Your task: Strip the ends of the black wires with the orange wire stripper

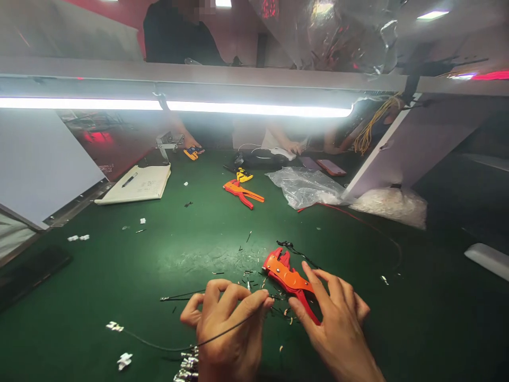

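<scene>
My left hand (234,323) is closed in a pinch on a thin black wire (167,349), whose far end carries a white connector (114,326). Under my right hand (338,313) lies a red and orange wire stripper (288,275), its jaws pointing up and to the left. The thumb and fingers of this hand are spread around the handles, without a firm grip showing. Short wire scraps (248,273) are scattered by the jaws. Beside my left hand, partly hidden by it, is a cluster of shiny metal terminals (186,366). Another black wire (175,298) reaches out behind that hand.
A second red and orange stripper (242,192) lies farther back, near a clear plastic bag (304,187). An open notebook (137,183) with a pen is at the left. Other people's hands (292,146) rest across the table. A lit tube (254,109) spans overhead.
</scene>
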The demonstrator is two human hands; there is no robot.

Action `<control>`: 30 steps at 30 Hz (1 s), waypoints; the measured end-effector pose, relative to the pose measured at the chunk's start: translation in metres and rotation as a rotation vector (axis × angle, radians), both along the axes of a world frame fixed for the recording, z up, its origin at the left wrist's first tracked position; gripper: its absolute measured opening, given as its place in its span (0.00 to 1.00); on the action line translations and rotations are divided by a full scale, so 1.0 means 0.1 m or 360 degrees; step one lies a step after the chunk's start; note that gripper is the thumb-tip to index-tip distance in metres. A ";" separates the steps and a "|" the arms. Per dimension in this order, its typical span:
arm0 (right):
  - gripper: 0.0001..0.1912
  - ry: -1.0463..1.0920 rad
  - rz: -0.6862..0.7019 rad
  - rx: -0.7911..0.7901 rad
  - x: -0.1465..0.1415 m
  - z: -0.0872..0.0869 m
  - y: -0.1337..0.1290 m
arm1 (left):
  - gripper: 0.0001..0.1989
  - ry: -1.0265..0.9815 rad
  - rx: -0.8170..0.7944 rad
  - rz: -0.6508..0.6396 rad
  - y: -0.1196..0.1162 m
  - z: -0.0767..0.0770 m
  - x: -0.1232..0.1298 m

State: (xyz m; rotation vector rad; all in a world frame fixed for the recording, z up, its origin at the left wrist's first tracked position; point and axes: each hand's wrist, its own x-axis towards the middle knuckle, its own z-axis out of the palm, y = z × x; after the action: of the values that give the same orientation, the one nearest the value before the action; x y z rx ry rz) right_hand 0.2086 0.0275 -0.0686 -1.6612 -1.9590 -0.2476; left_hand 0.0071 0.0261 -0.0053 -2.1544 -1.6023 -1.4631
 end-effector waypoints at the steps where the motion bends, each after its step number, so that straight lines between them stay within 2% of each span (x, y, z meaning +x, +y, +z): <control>1: 0.23 0.0158 0.0113 0.0052 -0.04 0.07 0.00 | 0.08 -0.0007 -0.0023 -0.0018 -0.02 -0.03 0.02; 2: 0.19 0.0297 0.0271 0.0059 -0.07 0.13 -0.01 | 0.08 -0.0016 -0.0050 -0.0039 -0.04 -0.05 0.04; 5: 0.18 0.0388 0.0641 0.0044 -0.14 0.24 -0.04 | 0.07 -0.0032 -0.0110 -0.0097 -0.09 -0.09 0.10; 7: 0.18 0.0434 0.0798 -0.0061 -0.13 0.25 -0.07 | 0.08 -0.0017 -0.0099 -0.0099 -0.10 -0.08 0.12; 10: 0.17 0.0550 0.0922 -0.0255 -0.11 0.22 -0.09 | 0.10 -0.0006 -0.0068 -0.0078 -0.10 -0.07 0.13; 14: 0.12 0.0602 0.0867 -0.0256 -0.14 0.21 -0.09 | 0.09 0.0001 -0.0098 -0.0085 -0.10 -0.11 0.14; 18: 0.10 0.0555 0.0601 -0.0095 -0.23 0.16 -0.08 | 0.07 -0.0037 -0.0144 -0.0138 -0.11 -0.17 0.15; 20: 0.10 0.0581 0.0552 -0.0047 -0.25 0.14 -0.08 | 0.08 -0.0050 -0.0137 -0.0156 -0.11 -0.17 0.15; 25: 0.12 0.0591 0.0857 -0.0088 -0.27 0.15 -0.09 | 0.09 -0.0032 -0.0117 -0.0167 -0.12 -0.10 0.14; 30: 0.13 0.0493 0.0919 -0.0057 -0.25 0.17 -0.06 | 0.12 -0.0070 -0.0224 -0.0247 -0.16 -0.12 0.16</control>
State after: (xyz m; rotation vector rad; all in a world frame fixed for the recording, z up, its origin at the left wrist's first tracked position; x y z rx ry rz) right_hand 0.1833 0.0212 -0.0518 -1.0115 -2.0993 0.2499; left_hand 0.0232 0.0105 -0.0171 -2.3887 -1.6317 -1.4903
